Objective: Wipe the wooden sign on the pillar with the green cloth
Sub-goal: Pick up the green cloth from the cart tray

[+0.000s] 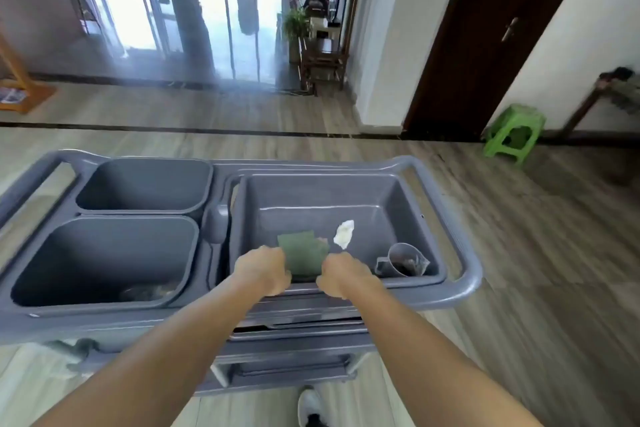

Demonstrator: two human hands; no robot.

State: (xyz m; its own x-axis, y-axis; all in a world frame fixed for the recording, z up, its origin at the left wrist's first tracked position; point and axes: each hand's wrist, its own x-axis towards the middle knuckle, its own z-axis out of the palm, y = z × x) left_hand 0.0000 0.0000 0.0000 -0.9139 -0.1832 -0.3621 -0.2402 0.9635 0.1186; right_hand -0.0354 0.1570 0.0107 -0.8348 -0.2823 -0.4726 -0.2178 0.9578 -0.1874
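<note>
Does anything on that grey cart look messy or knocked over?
Slightly. In the right tub, a grey jug lies tipped on its side, and a crumpled white scrap sits loose nearby. The near left bin holds some rubbish. Both hands, left and right, hold the green cloth. Nothing looks spilled or broken.

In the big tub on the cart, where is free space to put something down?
The tub's far half, behind the green cloth and white wad, is bare. The near edge is crowded: both hands hold the cloth, and a cup lies in the near right corner.
</note>
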